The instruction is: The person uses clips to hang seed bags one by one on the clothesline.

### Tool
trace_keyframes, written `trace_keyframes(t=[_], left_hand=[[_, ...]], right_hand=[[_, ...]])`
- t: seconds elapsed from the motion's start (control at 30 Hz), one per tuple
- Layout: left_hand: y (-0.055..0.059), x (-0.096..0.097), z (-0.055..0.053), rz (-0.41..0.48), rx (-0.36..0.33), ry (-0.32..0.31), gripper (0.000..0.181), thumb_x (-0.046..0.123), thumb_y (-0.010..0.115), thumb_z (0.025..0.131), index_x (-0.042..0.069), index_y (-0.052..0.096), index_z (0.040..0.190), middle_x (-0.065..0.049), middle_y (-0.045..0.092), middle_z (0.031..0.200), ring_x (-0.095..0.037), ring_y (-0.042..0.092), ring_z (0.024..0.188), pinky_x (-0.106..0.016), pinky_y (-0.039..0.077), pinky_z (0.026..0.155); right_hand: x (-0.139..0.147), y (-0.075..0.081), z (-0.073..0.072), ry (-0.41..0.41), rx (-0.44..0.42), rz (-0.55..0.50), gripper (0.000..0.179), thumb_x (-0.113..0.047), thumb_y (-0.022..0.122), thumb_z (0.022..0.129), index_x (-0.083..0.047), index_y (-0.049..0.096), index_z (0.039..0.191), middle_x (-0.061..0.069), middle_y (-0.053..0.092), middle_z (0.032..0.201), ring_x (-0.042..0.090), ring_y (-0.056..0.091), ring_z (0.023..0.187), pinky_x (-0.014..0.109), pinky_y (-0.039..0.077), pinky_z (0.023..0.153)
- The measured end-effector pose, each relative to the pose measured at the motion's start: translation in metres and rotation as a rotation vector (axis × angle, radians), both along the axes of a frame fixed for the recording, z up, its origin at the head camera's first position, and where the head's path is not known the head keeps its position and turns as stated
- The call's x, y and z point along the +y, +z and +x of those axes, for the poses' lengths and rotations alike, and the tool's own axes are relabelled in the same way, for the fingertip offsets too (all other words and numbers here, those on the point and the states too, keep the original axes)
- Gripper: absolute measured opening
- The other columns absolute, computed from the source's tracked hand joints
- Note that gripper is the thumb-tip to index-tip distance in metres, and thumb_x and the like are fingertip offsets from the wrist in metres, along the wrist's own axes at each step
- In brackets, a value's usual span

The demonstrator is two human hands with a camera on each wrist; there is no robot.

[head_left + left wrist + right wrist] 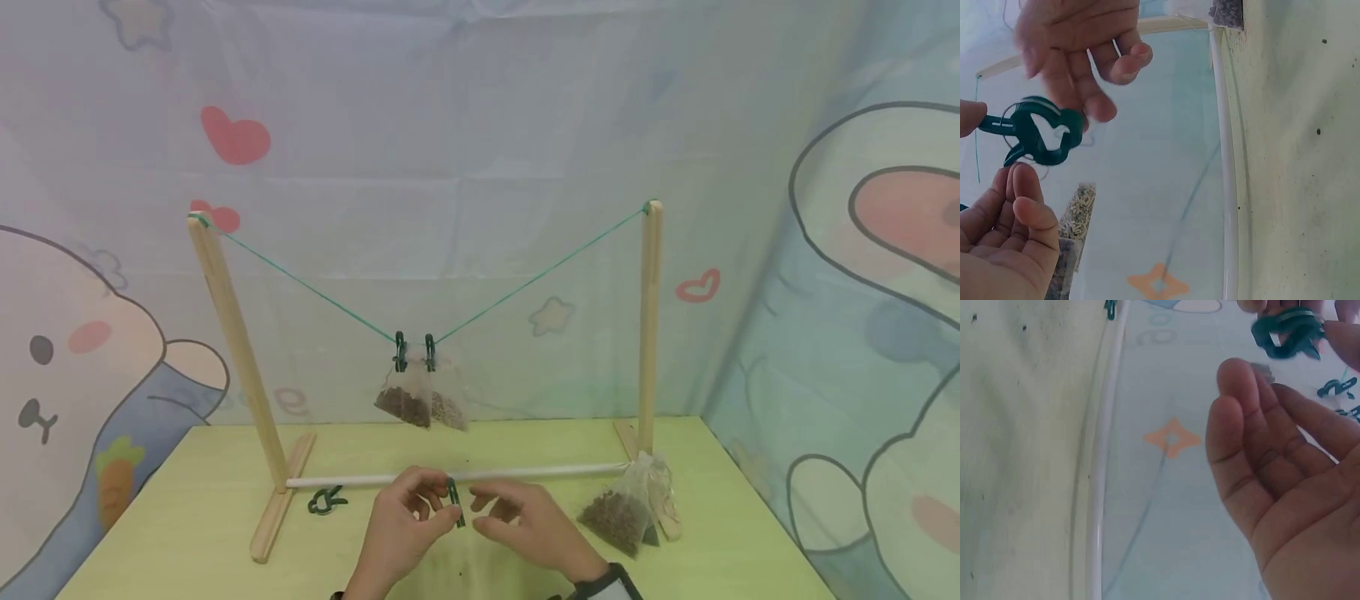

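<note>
A dark green plastic spring clip [1047, 130] is pinched by its handles between the thumb and fingers of my left hand [411, 518]. The left wrist view shows its rounded jaws side-on, facing the right hand. My right hand [531, 523] is held just to the right of the clip, fingers loosely bent and holding nothing. Beyond the hands, two mesh bags hang from a sagging green string [322, 296], each by a green clip. One hanging bag [405, 405] has dark contents; the other bag [448, 410] has pale, speckled contents.
Wooden posts [238, 346] on feet hold the string at both ends, joined low down by a white rod [525, 473]. Another green clip [327, 500] lies by the rod at left. Mesh bags with dark contents [618, 518] rest at the right foot on the yellowish table [187, 533].
</note>
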State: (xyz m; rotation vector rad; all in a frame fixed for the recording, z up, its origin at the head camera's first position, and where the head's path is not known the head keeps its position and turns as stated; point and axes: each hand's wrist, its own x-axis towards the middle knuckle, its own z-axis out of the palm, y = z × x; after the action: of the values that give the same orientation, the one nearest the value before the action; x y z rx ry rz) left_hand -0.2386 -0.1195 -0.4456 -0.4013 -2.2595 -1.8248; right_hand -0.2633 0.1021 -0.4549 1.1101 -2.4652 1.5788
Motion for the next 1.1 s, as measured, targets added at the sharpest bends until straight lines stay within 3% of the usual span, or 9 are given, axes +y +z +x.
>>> trace_keyframes(t=[0.2,0.43,0.73,1.1], left_hand=[[0.002,-0.002,0.002,-0.007,0.024,0.094,0.018,0.002,0.084,0.082,0.009,0.074,0.095,-0.003,0.067,0.087,-0.009,0.059,0.073,-0.020,0.045,0.061],[0.005,-0.007,0.001,-0.014,0.051,0.156,0.010,0.004,0.083,0.084,0.007,0.075,0.090,0.000,0.068,0.080,-0.008,0.057,0.068,-0.021,0.046,0.061],[0.008,-0.004,-0.004,0.011,0.114,0.204,0.006,0.004,0.082,0.084,0.006,0.077,0.087,0.001,0.069,0.078,-0.008,0.059,0.066,-0.022,0.049,0.061],[0.001,0.003,-0.014,0.027,0.160,0.229,0.007,-0.001,0.080,0.084,0.006,0.077,0.083,0.001,0.069,0.077,-0.007,0.060,0.065,-0.023,0.050,0.062]], right_hand=[[0.025,0.003,-0.003,-0.233,0.002,0.076,0.034,-0.024,0.068,0.102,-0.004,0.069,0.130,0.011,0.072,0.113,0.016,0.070,0.089,0.027,0.056,0.077],[0.071,0.001,-0.008,-0.579,0.006,0.112,0.028,-0.014,0.071,0.098,-0.002,0.072,0.123,0.005,0.074,0.104,0.016,0.069,0.084,0.026,0.055,0.071],[0.126,0.000,-0.014,-0.769,0.001,0.193,0.031,-0.012,0.065,0.100,0.005,0.069,0.127,0.017,0.074,0.109,0.026,0.071,0.086,0.033,0.057,0.069],[0.151,-0.017,-0.024,-0.906,-0.072,0.232,0.037,-0.018,0.062,0.099,0.010,0.067,0.123,0.023,0.072,0.107,0.036,0.071,0.088,0.047,0.059,0.072]])
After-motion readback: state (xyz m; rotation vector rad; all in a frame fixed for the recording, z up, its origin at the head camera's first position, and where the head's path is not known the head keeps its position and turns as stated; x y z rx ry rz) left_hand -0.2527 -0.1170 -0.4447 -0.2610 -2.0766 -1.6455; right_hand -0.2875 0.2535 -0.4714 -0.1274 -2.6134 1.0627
